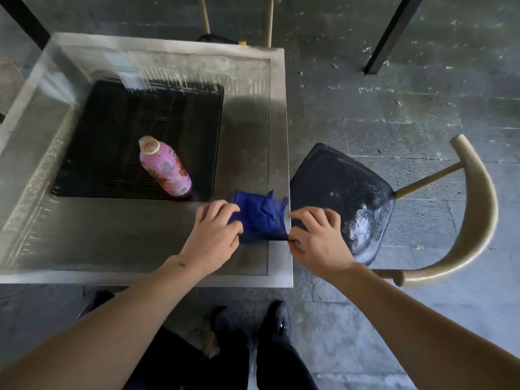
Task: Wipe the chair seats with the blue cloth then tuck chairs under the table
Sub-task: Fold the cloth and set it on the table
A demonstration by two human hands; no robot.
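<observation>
The blue cloth [261, 216] lies crumpled on the grey table [140, 249] near its right edge. My left hand [215, 235] grips the cloth's left side. My right hand [318, 237] pinches its lower right corner at the table's edge. Just right of the table stands a chair with a dark, glossy seat [343, 192] and a curved wooden backrest [475, 220]; it is pulled out, with only the seat's left edge next to the table.
A pink bottle [164, 167] stands on the black grille [135, 136] set into the tabletop. Another chair's wooden legs [268, 21] show beyond the table's far side. A black post [391, 35] rises at the upper right. My feet [253, 325] are below the table's near edge.
</observation>
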